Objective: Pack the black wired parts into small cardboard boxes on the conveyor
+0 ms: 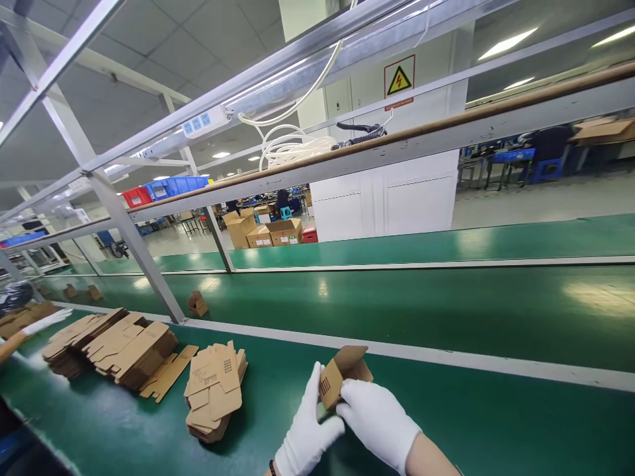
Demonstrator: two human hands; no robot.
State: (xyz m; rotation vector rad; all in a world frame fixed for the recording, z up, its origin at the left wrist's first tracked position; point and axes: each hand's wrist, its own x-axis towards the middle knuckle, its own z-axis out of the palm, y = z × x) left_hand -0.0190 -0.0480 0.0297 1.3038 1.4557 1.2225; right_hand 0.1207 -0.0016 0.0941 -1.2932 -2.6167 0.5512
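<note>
A small brown cardboard box [333, 385] is held a little above the green bench, its top flap [351, 356] standing up. My left hand [310, 430], in a white glove, steadies the box from the left with its fingers along the printed side; its thumb sticks out below. On the other side my gloved right hand [380, 416] grips the box's lower right edge with bent fingers. To the left of my hands lies a pile of flat, unfolded cartons [215, 390], some with printing. The box's underside is partly hidden by my fingers.
Larger stacks of flat cartons [131, 347] lie further left, near another person's gloved hand [47, 322]. A folded box [197, 304] stands on the green conveyor belt [397, 311] behind a pale rail [421, 355]. A metal post [133, 244] and a shelf [278, 173] with coiled cable cross above.
</note>
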